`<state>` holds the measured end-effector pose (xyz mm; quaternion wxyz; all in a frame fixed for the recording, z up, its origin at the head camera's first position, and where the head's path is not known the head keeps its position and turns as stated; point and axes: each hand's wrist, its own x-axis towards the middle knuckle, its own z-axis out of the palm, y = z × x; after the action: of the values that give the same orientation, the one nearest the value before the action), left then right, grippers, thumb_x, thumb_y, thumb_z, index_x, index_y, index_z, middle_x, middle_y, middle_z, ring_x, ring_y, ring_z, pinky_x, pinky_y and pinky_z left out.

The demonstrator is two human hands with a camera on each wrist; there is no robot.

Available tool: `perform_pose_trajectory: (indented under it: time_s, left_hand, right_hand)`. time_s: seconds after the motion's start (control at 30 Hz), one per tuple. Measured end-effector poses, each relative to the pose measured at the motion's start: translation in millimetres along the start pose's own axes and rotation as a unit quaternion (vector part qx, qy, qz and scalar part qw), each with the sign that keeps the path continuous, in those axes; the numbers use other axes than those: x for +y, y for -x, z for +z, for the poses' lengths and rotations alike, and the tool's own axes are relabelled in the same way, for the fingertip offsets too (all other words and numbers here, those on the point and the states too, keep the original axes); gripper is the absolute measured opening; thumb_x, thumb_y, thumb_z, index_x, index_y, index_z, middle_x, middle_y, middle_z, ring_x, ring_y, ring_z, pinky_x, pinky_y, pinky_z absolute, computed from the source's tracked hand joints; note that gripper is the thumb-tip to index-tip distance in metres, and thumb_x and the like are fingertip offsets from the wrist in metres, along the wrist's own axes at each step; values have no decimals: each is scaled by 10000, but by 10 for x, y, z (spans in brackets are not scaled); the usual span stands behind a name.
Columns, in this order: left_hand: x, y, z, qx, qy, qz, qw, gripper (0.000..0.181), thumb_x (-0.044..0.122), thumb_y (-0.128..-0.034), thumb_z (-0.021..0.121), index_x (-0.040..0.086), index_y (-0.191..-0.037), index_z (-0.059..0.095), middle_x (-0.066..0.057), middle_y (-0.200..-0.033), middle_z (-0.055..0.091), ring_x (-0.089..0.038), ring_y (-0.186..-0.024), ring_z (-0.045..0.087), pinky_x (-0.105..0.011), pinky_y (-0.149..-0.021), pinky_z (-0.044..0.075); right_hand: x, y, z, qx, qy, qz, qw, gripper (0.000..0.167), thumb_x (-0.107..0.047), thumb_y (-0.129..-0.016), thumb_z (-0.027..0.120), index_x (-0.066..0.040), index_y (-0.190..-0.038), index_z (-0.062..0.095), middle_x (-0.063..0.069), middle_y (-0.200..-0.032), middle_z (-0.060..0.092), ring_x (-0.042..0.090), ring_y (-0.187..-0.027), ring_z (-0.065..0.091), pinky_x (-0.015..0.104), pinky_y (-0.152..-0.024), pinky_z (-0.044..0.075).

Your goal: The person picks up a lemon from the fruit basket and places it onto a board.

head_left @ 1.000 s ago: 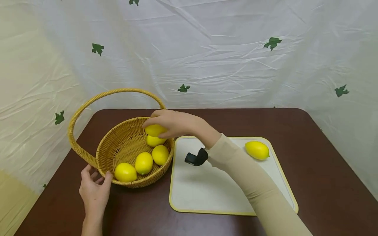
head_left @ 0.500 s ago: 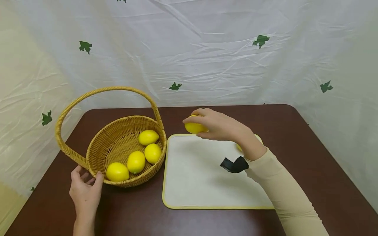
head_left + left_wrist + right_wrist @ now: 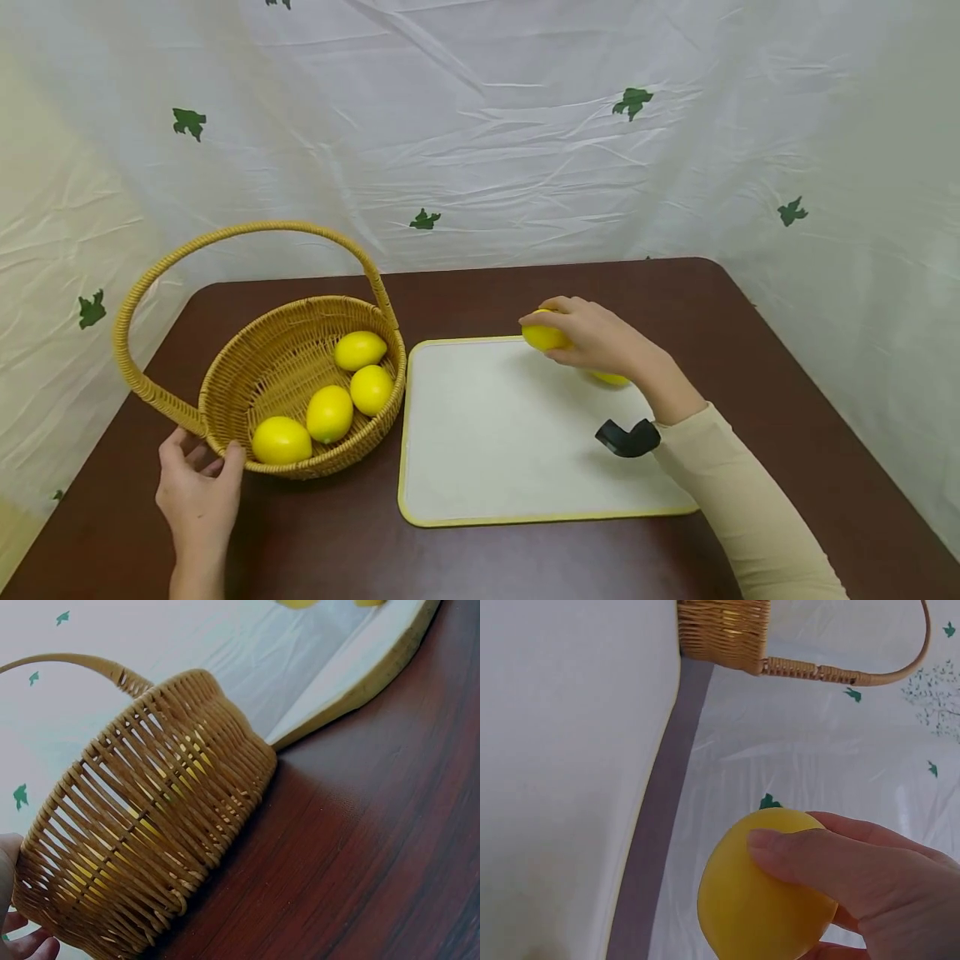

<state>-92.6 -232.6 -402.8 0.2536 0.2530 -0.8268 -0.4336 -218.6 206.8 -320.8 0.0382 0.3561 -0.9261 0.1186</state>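
A yellow lemon [image 3: 546,332] is in the grip of my right hand [image 3: 603,337], held over the far part of the white board [image 3: 480,442]. The right wrist view shows thumb and fingers round this lemon [image 3: 757,892]. Beneath the hand, a second lemon [image 3: 611,378] is mostly hidden. On the left stands a wicker basket [image 3: 225,392] with an arched handle, and several lemons [image 3: 330,414] lie inside it. My left hand [image 3: 198,492] holds the basket's near left rim, thumb at the rim and fingers under the handle's foot.
The yellow-edged board lies just right of the basket on a dark brown table [image 3: 480,558]. Behind the table hangs a white cloth [image 3: 487,167] with green leaf shapes. A black band piece [image 3: 628,438] sticks out from the right sleeve [image 3: 742,500].
My right hand has carried the lemon out of the basket, rightward to over the board. The left hand stays at the basket rim. The head view has shifted slightly.
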Motion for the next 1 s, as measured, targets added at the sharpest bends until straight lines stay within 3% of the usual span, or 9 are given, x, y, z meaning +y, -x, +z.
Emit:
perform_pose_trajectory:
  time_s: [0.2, 0.3, 0.47, 0.57, 0.67, 0.87, 1.0]
  left_hand:
    - [17, -18, -30, -7, 11, -55, 10000, 573, 202, -831, 587, 42, -1339, 376, -212, -1213, 519, 125, -706, 415, 10, -548, 339]
    - [-40, -52, -11, -48, 39, -60, 10000, 581, 201, -834, 586, 39, -1346, 365, -209, -1232, 506, -23, -792, 531, 7, -546, 344]
    - [-416, -216, 103, -12, -100, -100, 9999, 603, 270, -823, 613, 157, -1363, 368, -136, -1256, 504, -215, -940, 584, -54, -556, 421]
    - [-641, -299, 155, 57, -194, -198, 9996, 614, 326, -807, 634, 252, -1357, 370, -85, -1254, 514, -198, -928, 596, -91, -557, 451]
    - [-771, -336, 178, 88, -190, -288, 9994, 627, 354, -797, 647, 282, -1354, 367, -92, -1251, 526, -188, -882, 613, -111, -537, 458]
    - [-844, -358, 211, 124, -211, -267, 9993, 629, 371, -794, 649, 307, -1351, 365, -82, -1240, 543, -152, -861, 603, -92, -555, 444]
    - [-801, -357, 228, 129, -178, -193, 9996, 621, 354, -797, 646, 303, -1350, 368, -64, -1246, 537, -186, -912, 599, -91, -571, 450]
  right_hand:
    - [93, 56, 167, -123, 41, 257, 9996, 454, -129, -782, 705, -206, -1215, 590, 99, -1187, 542, 291, -982, 511, 424, -797, 432]
    - [119, 83, 249, -141, 32, 286, 9995, 445, -131, -787, 698, -206, -1213, 592, 89, -1181, 548, 284, -977, 514, 425, -804, 422]
    - [170, 121, 375, -44, 24, 120, 9999, 446, -119, -777, 707, -173, -1207, 600, 108, -1147, 565, 285, -976, 533, 449, -824, 411]
    - [194, 129, 427, -14, 69, 90, 9999, 447, -122, -777, 708, -173, -1206, 595, 109, -1132, 569, 280, -977, 536, 458, -837, 406]
    - [200, 126, 463, -23, 53, 102, 9999, 444, -125, -780, 705, -174, -1207, 593, 106, -1133, 571, 282, -981, 535, 462, -845, 403]
    - [193, 128, 513, -82, 83, 165, 9998, 439, -129, -783, 696, -177, -1207, 596, 115, -1148, 572, 292, -1009, 538, 464, -842, 405]
    - [189, 141, 521, -19, 138, 195, 9997, 431, -123, -781, 685, -180, -1200, 602, 116, -1142, 578, 290, -1009, 544, 462, -827, 407]
